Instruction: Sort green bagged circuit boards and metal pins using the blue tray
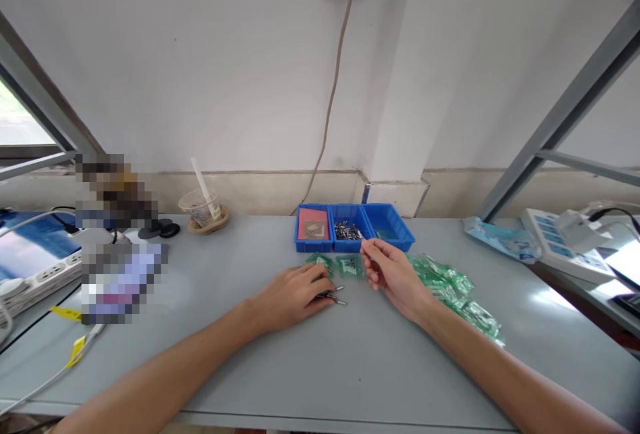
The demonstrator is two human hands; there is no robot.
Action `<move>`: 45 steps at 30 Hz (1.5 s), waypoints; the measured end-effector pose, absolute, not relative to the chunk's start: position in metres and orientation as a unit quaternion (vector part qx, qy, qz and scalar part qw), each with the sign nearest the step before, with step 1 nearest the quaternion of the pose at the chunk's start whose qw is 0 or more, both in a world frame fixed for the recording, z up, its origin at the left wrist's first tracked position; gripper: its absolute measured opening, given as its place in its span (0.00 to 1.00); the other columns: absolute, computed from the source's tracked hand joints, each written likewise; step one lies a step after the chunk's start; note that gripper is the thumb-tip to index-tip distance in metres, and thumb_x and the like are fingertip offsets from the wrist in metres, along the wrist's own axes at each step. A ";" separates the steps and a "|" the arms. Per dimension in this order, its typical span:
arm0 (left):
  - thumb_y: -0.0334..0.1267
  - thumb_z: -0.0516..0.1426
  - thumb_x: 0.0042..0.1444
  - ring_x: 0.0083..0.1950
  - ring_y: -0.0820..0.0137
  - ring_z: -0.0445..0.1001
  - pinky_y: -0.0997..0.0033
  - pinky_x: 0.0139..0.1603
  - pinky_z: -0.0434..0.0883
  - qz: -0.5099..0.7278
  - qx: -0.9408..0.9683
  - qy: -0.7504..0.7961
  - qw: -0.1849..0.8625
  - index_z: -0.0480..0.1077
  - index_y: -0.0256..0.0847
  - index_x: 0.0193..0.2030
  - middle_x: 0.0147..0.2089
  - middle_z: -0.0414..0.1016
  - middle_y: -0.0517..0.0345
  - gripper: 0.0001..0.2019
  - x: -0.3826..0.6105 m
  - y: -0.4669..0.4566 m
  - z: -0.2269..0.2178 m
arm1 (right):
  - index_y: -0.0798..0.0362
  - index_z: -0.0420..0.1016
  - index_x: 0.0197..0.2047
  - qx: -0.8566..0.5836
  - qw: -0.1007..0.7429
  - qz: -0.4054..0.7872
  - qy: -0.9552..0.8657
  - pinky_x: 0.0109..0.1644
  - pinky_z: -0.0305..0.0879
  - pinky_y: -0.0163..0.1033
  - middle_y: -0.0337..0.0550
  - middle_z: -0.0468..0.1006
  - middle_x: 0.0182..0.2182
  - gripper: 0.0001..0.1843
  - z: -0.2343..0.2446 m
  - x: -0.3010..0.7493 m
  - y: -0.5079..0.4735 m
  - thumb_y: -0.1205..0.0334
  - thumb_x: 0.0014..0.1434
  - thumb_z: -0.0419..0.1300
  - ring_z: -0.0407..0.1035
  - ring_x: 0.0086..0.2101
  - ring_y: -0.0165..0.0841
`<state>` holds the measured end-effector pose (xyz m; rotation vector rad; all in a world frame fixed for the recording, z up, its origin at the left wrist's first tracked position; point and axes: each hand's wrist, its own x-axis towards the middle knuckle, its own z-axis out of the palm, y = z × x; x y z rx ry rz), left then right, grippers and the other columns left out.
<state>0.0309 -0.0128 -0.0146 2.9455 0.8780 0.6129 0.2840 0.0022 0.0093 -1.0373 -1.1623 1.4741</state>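
Observation:
My left hand (297,294) rests on the grey table with its fingers curled over a few small metal rods (340,301), whose shiny tips stick out to the right. Just beyond its fingertips lie two small green-and-clear packets (349,266). My right hand (395,279) is raised slightly in front of the blue bins, thumb and fingers pinched together; whatever is between them is too small to make out. Near it, the middle blue bin (349,246) holds many small metal pieces (348,231). A heap of green plastic packets (450,287) lies beside my right wrist.
The left blue bin (314,246) contains a reddish packet (313,221); the right blue bin (395,217) has something green at its bottom. A plastic cup with a straw (203,207) stands at the back left. Power strips (565,244) and cables occupy both sides.

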 end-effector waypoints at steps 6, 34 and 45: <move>0.41 0.54 0.74 0.47 0.66 0.76 0.69 0.44 0.71 0.198 0.942 0.272 0.019 0.72 0.42 0.51 0.48 0.74 0.54 0.08 0.031 -0.013 -0.014 | 0.51 0.71 0.33 -0.459 0.495 0.568 -0.471 0.22 0.59 0.32 0.34 0.65 0.27 0.26 0.007 0.291 0.011 0.36 0.59 0.68 0.54 0.20 0.23; 0.42 0.53 0.74 0.44 0.67 0.75 0.68 0.45 0.71 0.227 0.935 0.272 0.014 0.73 0.41 0.45 0.43 0.76 0.55 0.10 0.031 -0.010 -0.016 | 0.46 0.75 0.39 -0.361 0.183 0.250 -0.880 0.50 0.64 0.46 0.39 0.77 0.35 0.05 0.009 0.287 -0.005 0.58 0.69 0.61 0.70 0.40 0.39; 0.40 0.54 0.74 0.44 0.66 0.75 0.68 0.45 0.72 0.229 0.931 0.284 0.033 0.73 0.41 0.46 0.43 0.76 0.55 0.08 0.032 -0.010 -0.017 | 0.47 0.72 0.39 -0.356 0.192 0.232 -0.885 0.50 0.64 0.45 0.40 0.76 0.35 0.04 0.005 0.285 -0.011 0.64 0.67 0.59 0.69 0.40 0.39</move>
